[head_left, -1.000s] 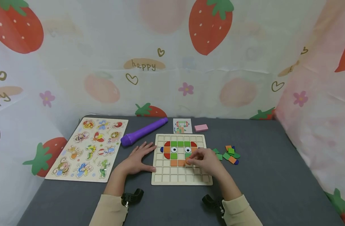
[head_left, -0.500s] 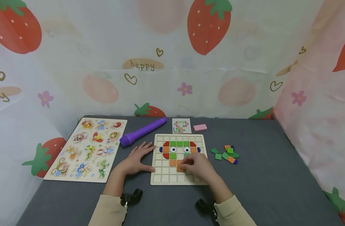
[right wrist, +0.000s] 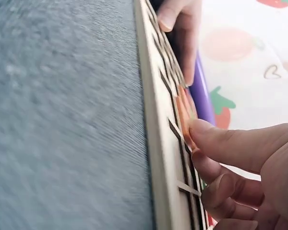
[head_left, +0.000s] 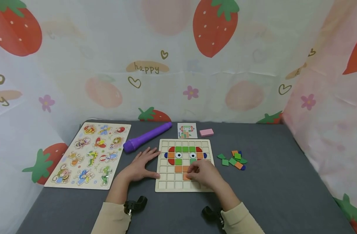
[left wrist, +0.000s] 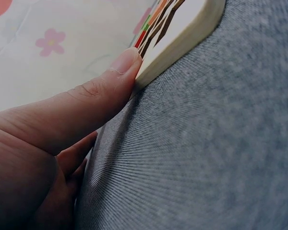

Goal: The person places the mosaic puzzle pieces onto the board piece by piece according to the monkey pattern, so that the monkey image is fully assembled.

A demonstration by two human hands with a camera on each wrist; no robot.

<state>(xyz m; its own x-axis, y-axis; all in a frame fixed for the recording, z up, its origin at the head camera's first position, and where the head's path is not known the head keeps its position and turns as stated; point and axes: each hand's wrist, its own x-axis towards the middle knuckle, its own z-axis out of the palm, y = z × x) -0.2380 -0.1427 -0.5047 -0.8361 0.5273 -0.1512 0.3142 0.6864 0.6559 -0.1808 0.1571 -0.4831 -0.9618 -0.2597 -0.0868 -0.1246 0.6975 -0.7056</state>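
Observation:
A wooden grid board (head_left: pixel 170 185) lies on the table, filled in part with coloured tiles and two round eye tiles. My left hand (head_left: pixel 141 167) is spread flat at its left side. The left thumb (left wrist: pixel 105 86) touches the board's edge in the left wrist view. Over the board's middle, my right hand (head_left: pixel 206 174) has curled fingers, with thumb and fingertips on an orange square tile (head_left: pixel 185 176). That tile sits in a cell just below a row of orange tiles (head_left: pixel 178 169). In the right wrist view the right thumb (right wrist: pixel 221 141) is right at the orange tile.
Several loose green, orange and blue tiles (head_left: pixel 225 162) lie right of the board. Behind it are a pattern card (head_left: pixel 187 130) and a pink block (head_left: pixel 206 132). A purple microphone-shaped stick (head_left: pixel 147 137) and an insect picture puzzle board (head_left: pixel 89 156) lie at left.
My right hand has moved left and slightly down across the board with the orange tile, which now lies in the cell below the orange row. The left hand stays in place.

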